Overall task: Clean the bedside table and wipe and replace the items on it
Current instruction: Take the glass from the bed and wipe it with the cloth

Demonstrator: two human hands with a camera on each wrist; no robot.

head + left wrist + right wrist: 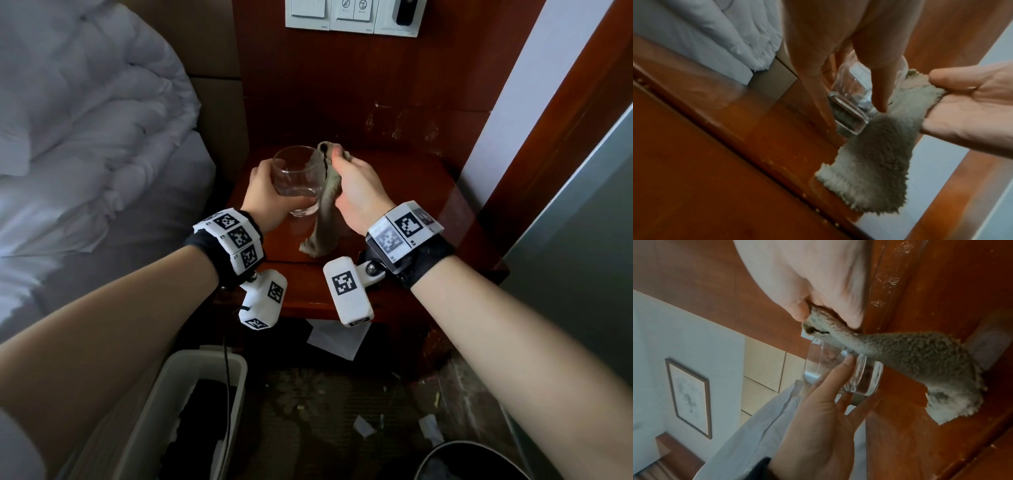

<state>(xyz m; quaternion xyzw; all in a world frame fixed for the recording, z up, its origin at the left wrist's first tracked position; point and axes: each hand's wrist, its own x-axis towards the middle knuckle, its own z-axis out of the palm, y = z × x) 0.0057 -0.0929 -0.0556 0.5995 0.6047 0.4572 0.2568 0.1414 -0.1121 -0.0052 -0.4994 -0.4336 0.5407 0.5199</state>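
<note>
My left hand [263, 195] grips a clear, empty drinking glass [295, 174] from its left side and holds it tilted low over the red-brown bedside table [411, 192]. My right hand [359, 192] pinches a grey-green fluffy cloth [323, 222] against the glass's right rim, and the cloth's lower end trails onto the table top. In the left wrist view my left fingers [879, 91] wrap the glass [849, 113] beside the cloth [869, 170]. The right wrist view shows the cloth [920, 356] draped past the glass [859, 374].
A bed with a white duvet [85, 120] lies to the left. A white bin [191, 404] and a dark round bin [472, 462] stand on the floor in front, with paper scraps [337, 339] under the table. A switch panel [352, 17] is on the wall behind.
</note>
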